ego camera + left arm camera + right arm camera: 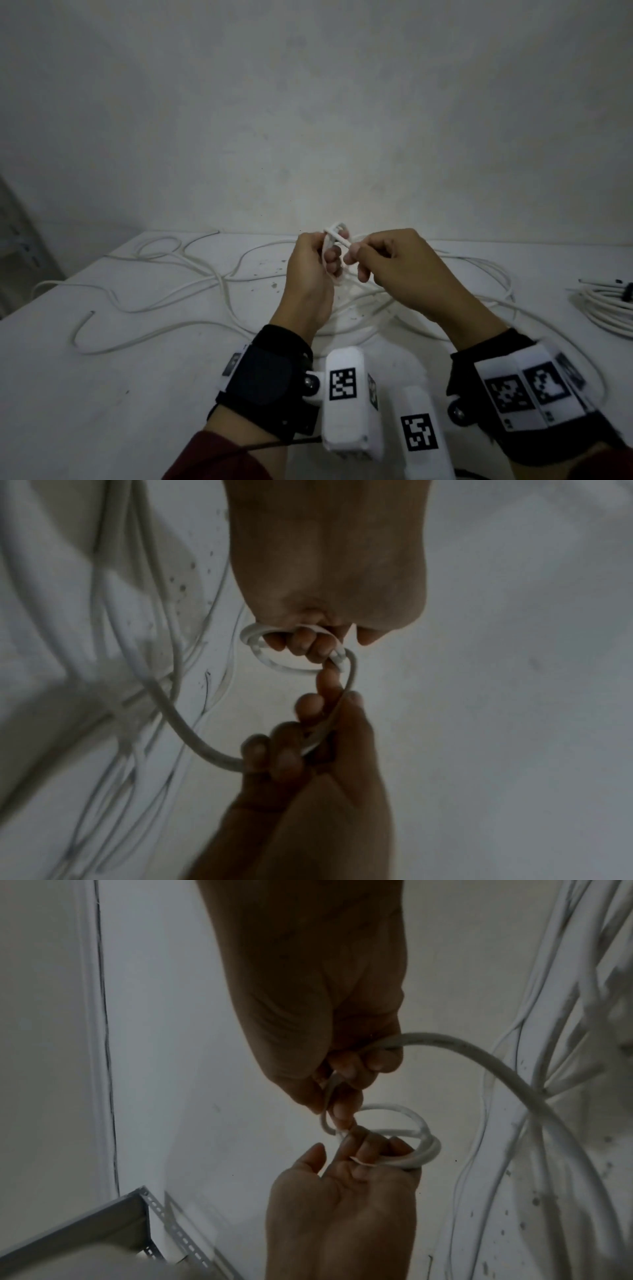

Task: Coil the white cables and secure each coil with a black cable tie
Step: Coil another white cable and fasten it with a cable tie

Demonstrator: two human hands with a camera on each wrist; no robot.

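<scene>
Above the middle of the table my left hand (330, 257) holds a small coil (335, 234) of white cable, with a few tight loops round its curled fingers (308, 646). My right hand (359, 262) pinches the same cable (479, 1066) just beside the coil, and the strand runs through its fist down to the table. In the right wrist view the coil (407, 1150) sits on the left fingers (371, 1148) right below my right fingertips (342, 1110). A finished bundle (606, 306) with a black tie (629, 291) lies at the far right.
Long loose white cables (154, 301) sprawl in loops over the white table (102, 394), many under and behind my hands. A grey perforated metal shelf (103, 1226) stands off the table's left side. A plain wall rises behind the table.
</scene>
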